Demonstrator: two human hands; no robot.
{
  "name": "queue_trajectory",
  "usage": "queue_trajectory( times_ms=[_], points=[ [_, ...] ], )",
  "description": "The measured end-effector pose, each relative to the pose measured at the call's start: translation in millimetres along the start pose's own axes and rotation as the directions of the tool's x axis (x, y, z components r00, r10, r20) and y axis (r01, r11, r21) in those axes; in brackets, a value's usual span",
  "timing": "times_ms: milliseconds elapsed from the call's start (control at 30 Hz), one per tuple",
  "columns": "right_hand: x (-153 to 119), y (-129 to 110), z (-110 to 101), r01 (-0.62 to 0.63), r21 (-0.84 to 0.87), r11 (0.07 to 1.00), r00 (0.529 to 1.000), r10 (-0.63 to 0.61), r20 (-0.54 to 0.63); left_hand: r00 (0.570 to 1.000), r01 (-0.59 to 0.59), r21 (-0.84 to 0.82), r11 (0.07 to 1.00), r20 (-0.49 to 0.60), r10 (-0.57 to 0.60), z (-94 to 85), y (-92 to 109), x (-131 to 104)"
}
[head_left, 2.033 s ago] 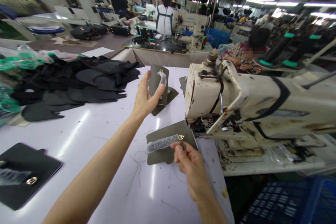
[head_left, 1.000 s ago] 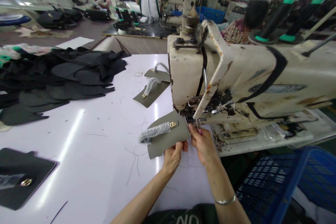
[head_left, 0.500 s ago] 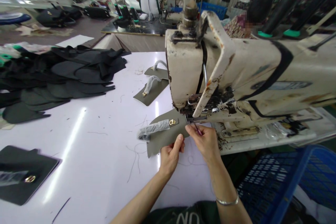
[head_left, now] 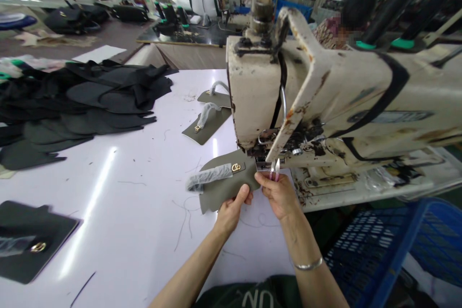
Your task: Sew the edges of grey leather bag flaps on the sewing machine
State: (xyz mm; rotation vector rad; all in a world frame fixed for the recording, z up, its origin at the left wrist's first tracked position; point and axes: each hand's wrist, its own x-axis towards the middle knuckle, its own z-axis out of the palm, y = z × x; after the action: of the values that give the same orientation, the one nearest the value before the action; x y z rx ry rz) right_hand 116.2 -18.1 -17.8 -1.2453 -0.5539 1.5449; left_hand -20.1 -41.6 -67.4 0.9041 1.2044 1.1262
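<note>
A grey-green panel (head_left: 220, 187) with a plastic-wrapped handle (head_left: 211, 178) and a gold ring fitting (head_left: 236, 167) lies under the front of the sewing machine (head_left: 252, 101). My left hand (head_left: 233, 211) pinches the panel's near edge, thumb on top. At the panel's right corner, my right hand (head_left: 279, 192) is closed around small pink-handled snips (head_left: 275, 172), its thumb and forefinger at the panel's edge. The snips' two blade tips point up, apart from each other, just below the machine's presser area.
Two similar panels (head_left: 207, 125) lie behind on the white table (head_left: 137, 231), and another dark panel (head_left: 32, 236) at the left. Stacked black pieces (head_left: 90, 101) cover the back left. A blue basket (head_left: 382, 250) stands at the lower right. A person (head_left: 335, 29) sits beyond the machine.
The snips have turned in my right hand, so both blades now point up and show clearly. My left hand and the panel have shifted slightly left.
</note>
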Motion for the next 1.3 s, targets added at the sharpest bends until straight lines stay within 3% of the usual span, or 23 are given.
queue_trajectory(
  times_ms=[133,267,500,733,967,1300],
  points=[
    [-7.6,-6.2,-1.8,0.130,-0.229,0.965,0.990,-0.137,-0.015,0.998,-0.007,0.137,0.991,-0.057,0.015,-3.9,-2.9,-3.2],
    [-12.0,-8.4,-2.0,0.202,-0.340,0.919,0.976,-0.216,-0.005,0.998,0.046,0.126,0.991,-0.046,-0.041,-6.7,0.8,-3.4],
    [-9.6,-6.9,2.3,0.175,-0.310,0.935,0.973,-0.213,-0.094,0.991,0.031,0.104,0.994,0.123,-0.044,-4.4,11.7,-3.4],
    [-15.1,-5.1,-6.1,0.087,-0.159,0.983,0.994,-0.097,-0.058,0.995,0.089,-0.086,0.992,-0.036,-0.092,7.3,7.3,-7.3],
    [-24.4,-4.4,-9.6,0.036,-0.074,0.997,0.999,-0.038,-0.021,0.984,0.161,-0.337,0.928,-0.018,-0.177,13.0,11.3,-7.7],
    [-34.6,-7.8,-10.7,0.060,-0.192,0.980,0.998,-0.065,-0.023,0.991,0.103,-0.286,0.953,-0.052,-0.123,16.3,13.4,-10.7]
  ],
)
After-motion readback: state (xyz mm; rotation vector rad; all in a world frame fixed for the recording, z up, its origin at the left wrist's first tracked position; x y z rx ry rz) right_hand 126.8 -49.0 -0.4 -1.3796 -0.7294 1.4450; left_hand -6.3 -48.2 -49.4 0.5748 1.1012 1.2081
